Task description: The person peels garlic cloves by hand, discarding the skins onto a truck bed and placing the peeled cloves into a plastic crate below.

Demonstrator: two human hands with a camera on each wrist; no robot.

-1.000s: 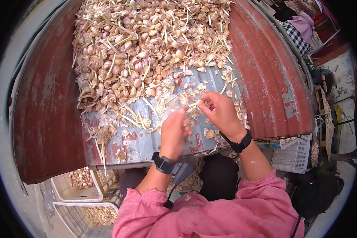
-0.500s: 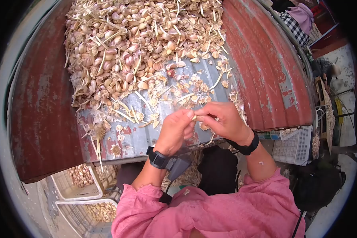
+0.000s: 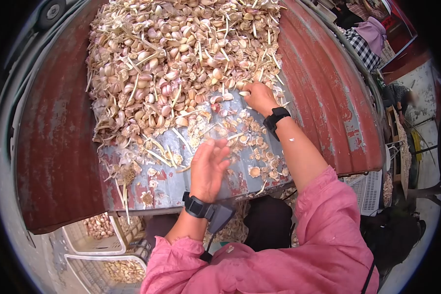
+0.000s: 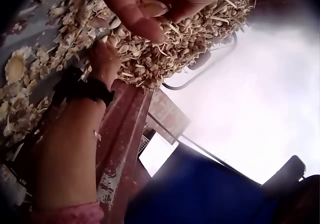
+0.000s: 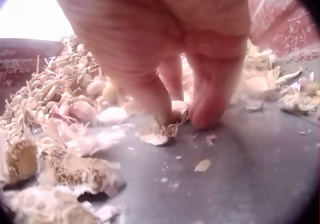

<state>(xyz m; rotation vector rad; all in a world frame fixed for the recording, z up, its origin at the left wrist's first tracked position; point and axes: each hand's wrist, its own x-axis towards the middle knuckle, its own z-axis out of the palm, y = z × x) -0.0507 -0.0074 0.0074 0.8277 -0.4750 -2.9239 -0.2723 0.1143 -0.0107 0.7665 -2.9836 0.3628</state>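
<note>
My right hand (image 3: 260,98) reaches to the near right edge of a heap of garlic cloves (image 3: 147,81). Its thumb and fingers point down to the metal sheet and pinch a small piece of garlic (image 5: 177,113), partly hidden between the fingertips. A pale clove (image 5: 112,115) lies just beside them. Nearer to the body, my left hand (image 3: 209,169) is raised over the sheet with its palm turned inward. In the left wrist view, its curled fingers hold a garlic clove (image 4: 153,7), mostly covered by the hand.
The grey metal sheet (image 3: 174,179) has raised red corrugated sides (image 3: 323,88). Root discs and skins (image 3: 264,157) litter its near part, with dry stalks (image 3: 181,139) at left. Below stand white crates (image 3: 83,267) holding cloves. Other people (image 3: 367,39) are at upper right.
Both hands were together over the near sheet, working on a small piece of garlic. They have since parted: the right moved forward to the heap, while the left stayed near with its fingers lifted.
</note>
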